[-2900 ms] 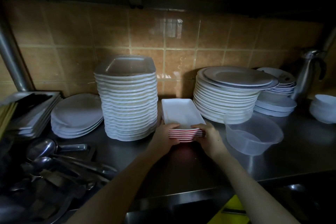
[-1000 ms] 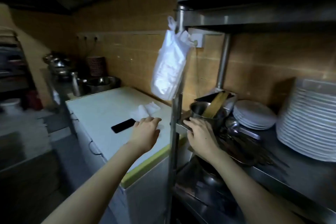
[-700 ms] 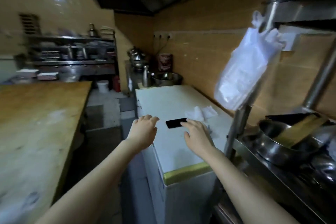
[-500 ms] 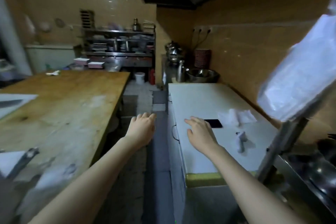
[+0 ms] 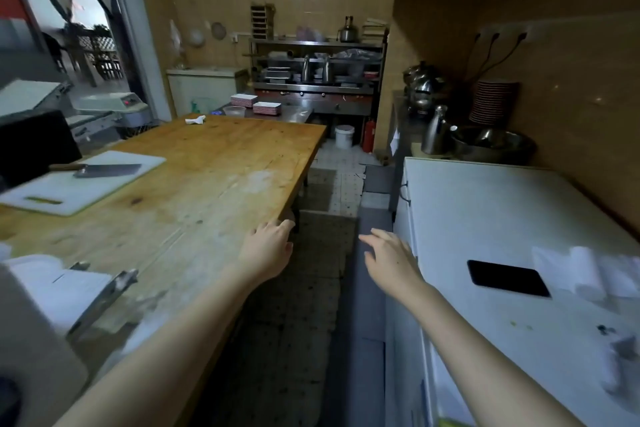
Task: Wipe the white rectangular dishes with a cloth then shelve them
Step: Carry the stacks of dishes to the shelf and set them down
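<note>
Hovering empty, left hand [image 5: 268, 250] and right hand [image 5: 391, 258], fingers relaxed, distant dish stacks [image 5: 243, 100], long axis crosswise

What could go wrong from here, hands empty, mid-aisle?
Narrow aisle: the left hand is by the corner of the wooden table and could bump it. The phone lies on the white counter near the right hand; a swing might knock it. The cleaver lies bare on the cutting board.
</note>
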Demonstrator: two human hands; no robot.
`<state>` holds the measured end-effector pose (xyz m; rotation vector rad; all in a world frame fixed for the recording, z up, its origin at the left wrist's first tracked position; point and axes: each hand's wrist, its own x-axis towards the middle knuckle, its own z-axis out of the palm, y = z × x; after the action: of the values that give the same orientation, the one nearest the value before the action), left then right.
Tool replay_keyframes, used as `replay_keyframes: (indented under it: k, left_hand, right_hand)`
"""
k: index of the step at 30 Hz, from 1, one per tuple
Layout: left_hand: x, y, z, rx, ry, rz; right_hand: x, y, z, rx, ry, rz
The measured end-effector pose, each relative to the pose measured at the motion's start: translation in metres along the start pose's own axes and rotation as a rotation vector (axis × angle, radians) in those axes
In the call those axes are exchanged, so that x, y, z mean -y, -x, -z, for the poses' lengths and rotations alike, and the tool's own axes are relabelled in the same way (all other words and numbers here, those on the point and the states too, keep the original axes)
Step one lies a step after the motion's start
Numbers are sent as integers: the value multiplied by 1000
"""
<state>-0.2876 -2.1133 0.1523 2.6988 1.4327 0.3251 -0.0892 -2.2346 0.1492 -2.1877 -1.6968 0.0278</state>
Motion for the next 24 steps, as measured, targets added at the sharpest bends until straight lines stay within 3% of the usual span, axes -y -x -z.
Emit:
replay_keyframes:
  k: [13,24]
  left_hand:
    - [67,-299,-28,8,61,-97]
    - [76,-520,-73,69,53,-200]
  right_hand:
    - [-33,-277,-66,9,-16,-123]
    - [-127,-468,-100,54,76,-234]
